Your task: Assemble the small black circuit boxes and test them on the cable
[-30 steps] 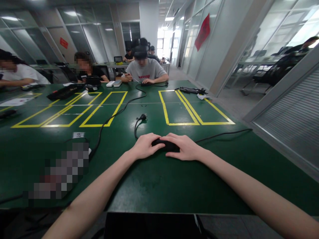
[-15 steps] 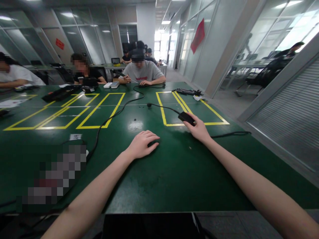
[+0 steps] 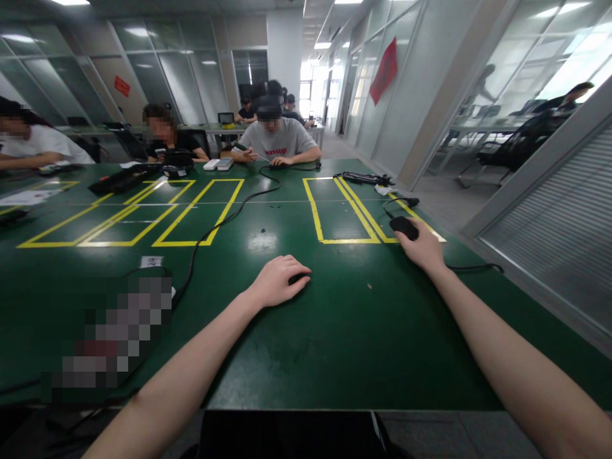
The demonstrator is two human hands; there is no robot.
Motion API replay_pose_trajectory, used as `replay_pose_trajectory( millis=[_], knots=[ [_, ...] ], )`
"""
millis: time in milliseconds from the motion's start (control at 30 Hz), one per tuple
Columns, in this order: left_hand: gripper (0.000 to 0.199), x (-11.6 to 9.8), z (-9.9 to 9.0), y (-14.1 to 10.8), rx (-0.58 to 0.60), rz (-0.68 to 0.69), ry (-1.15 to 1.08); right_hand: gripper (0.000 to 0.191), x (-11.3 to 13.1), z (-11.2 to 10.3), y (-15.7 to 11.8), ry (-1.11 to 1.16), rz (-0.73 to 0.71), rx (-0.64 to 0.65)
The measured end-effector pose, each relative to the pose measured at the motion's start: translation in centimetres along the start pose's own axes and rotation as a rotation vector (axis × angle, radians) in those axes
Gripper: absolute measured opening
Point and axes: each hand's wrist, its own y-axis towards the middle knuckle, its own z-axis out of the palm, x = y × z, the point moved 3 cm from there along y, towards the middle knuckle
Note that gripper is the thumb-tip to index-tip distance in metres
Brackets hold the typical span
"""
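My right hand (image 3: pixel 424 245) grips a small black box (image 3: pixel 404 227) near the right side of the green table (image 3: pixel 335 344). From the box a thin black cable arcs back to a dark plug-like end (image 3: pixel 412 202), and another cable (image 3: pixel 473 268) runs out to the right of my wrist. My left hand (image 3: pixel 282 280) rests on the tabletop near the middle, fingers curved and thumb apart, with nothing visible in it. Yellow tape rectangles (image 3: pixel 347 241) mark the table beyond my hands.
A long black cable (image 3: pixel 191 268) crosses the left part of the table. A black folded stand (image 3: pixel 366 179) lies at the back right beside a crumpled white scrap (image 3: pixel 384 190). Across the table sits a person in a grey shirt (image 3: pixel 280 137); others sit further left.
My right hand has moved right with the black box, and its cable end has swung from the middle to the right. My left hand has stayed nearly in place.
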Motion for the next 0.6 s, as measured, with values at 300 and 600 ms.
replay_pose_trajectory(
  millis=[300, 600],
  knots=[
    [0.018, -0.1, -0.1, -0.1, 0.003, -0.014, -0.012, 0.053, 1.7, -0.2, -0.7, -0.103, 0.021, 0.150],
    [0.020, -0.2, 0.0, 0.0, 0.038, -0.019, 0.023, 0.052, 1.3, -0.3, -0.6, -0.233, 0.131, 0.064]
  ],
)
